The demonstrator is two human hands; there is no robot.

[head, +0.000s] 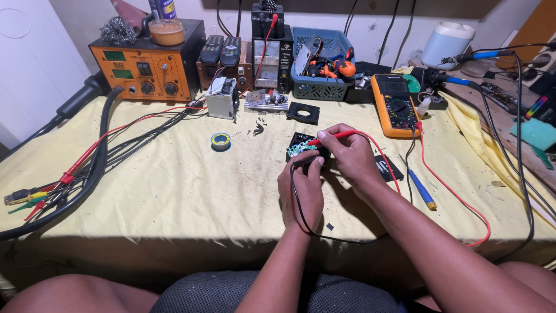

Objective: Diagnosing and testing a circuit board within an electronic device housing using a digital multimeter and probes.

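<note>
On the yellow cloth [174, 191], the right hand [349, 155] is pinching a red probe [333, 137]; the left hand [302, 188] is gripping a black probe [306, 159] over the small green board [297, 149], the round solder roll [220, 141] lying off to the left hand's side.

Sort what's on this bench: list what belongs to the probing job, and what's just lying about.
In use: red probe, black probe, small circuit board, yellow meter, left hand, right hand.

Lying about: solder reel, blue screwdriver, orange soldering station, blue basket.

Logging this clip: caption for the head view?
Right hand holds red probe, left hand black probe, on circuit board beside multimeter.
</note>
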